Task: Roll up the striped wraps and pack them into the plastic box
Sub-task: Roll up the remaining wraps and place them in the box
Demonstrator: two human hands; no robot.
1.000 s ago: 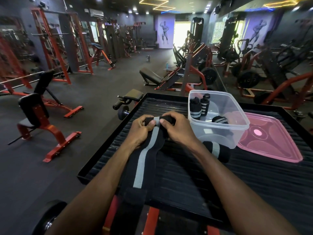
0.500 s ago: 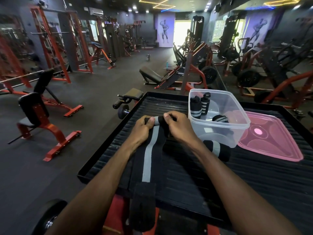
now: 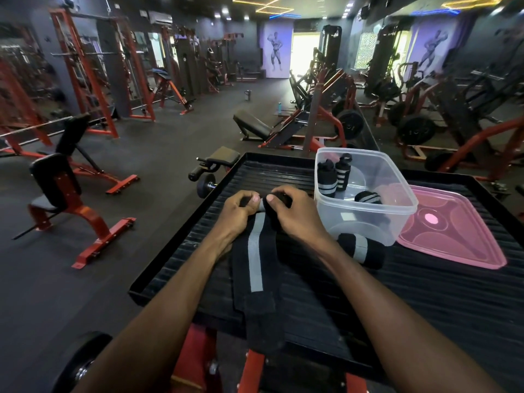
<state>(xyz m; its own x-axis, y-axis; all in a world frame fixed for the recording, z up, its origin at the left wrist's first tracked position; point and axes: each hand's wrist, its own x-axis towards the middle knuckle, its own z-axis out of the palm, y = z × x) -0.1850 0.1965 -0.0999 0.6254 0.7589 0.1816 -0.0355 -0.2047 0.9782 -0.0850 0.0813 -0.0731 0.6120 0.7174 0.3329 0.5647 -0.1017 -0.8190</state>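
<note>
A black wrap with a grey stripe (image 3: 255,265) lies lengthwise on the black ribbed platform (image 3: 425,293), its far end wound into a small roll. My left hand (image 3: 236,211) and my right hand (image 3: 295,214) both pinch that roll from either side. The loose tail runs toward me and hangs over the platform's near edge. To the right stands the clear plastic box (image 3: 365,219) holding three rolled striped wraps (image 3: 327,180). Another rolled wrap (image 3: 361,249) lies on the platform in front of the box.
The pink lid (image 3: 448,228) lies flat to the right of the box. The platform has a raised rim and red supports below. Left of it is open gym floor with red benches (image 3: 62,194); a dumbbell (image 3: 205,185) sits by the platform's far left corner.
The roll has grown between my fingers and the flat part of the wrap has shortened, its tail drawn up toward the platform. The box and other wraps have not moved.
</note>
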